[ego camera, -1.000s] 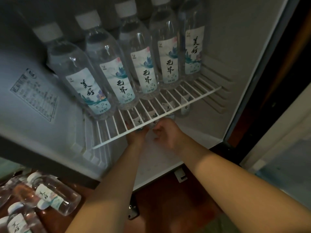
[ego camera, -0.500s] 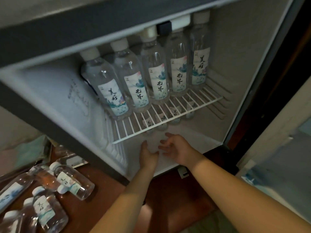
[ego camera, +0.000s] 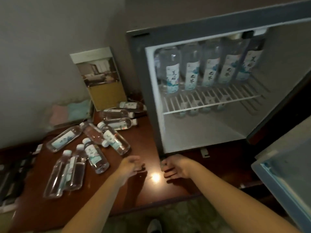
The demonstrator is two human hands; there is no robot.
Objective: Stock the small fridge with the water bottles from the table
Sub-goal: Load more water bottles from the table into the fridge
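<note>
The small fridge (ego camera: 198,130) stands open on the brown table (ego camera: 144,140). Several labelled water bottles (ego camera: 191,71) stand in a row on its white wire shelf (ego camera: 212,101), and more bottles (ego camera: 198,108) stand below the shelf at the back. Several water bottles (ego camera: 94,153) lie loose on the table to the left of the fridge. My left hand (ego camera: 130,166) hovers empty over the table, fingers loosely curled, just right of the lying bottles. My right hand (ego camera: 176,166) is empty too, below the fridge's lower left corner.
The fridge door (ego camera: 286,169) hangs open at the lower right. A framed picture card (ego camera: 101,79) leans on the wall behind the bottles, with folded pastel cloths (ego camera: 69,111) beside it. Dark items (ego camera: 15,175) lie at the table's left edge.
Both hands have pulled back out of the fridge's lower compartment and now hang over the table in front of it. The view has swung left and back, showing the lying bottles.
</note>
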